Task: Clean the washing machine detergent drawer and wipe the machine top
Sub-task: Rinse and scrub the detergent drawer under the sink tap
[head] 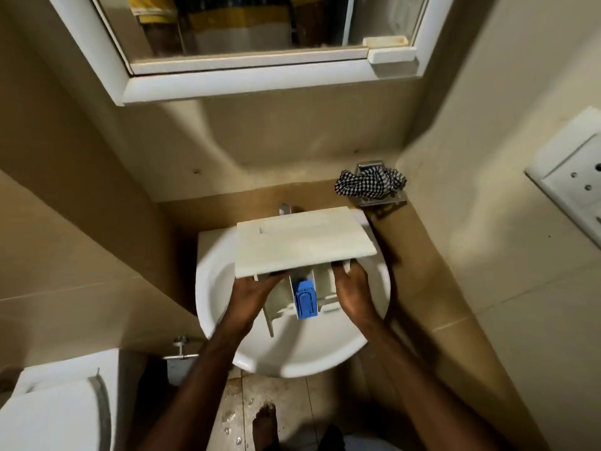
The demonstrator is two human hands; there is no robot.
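While held over sink (221, 281): detergent drawer (305, 242) rigid, light, likely slippery; left hand (252, 296), right hand (354, 294) gripping side walls.

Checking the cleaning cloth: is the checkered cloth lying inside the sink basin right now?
No, the checkered cloth sits bunched on a metal holder in the corner behind the sink.

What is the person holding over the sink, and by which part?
The detergent drawer, gripped by both side walls just behind its front panel: left hand on one side, right hand on the other.
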